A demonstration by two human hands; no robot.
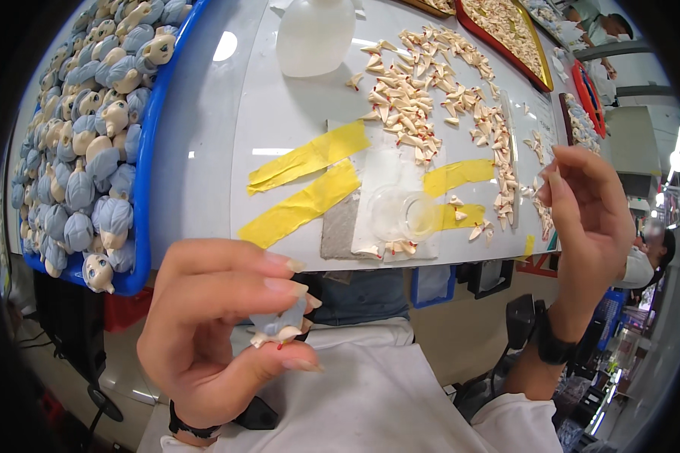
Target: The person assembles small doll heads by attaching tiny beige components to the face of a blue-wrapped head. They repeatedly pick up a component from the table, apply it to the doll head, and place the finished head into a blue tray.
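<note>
Left fingers point(227, 293) pinch doll head point(279, 320) before table edge point(456, 260); right hand point(593, 215) apart.

A blue-haired doll head point(273, 323) sits in the left grip point(185, 328).

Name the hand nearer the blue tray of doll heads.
Left. The left hand holds a doll head to the right of the blue tray's near corner; the right hand is much farther right, past the yellow tape.
</note>
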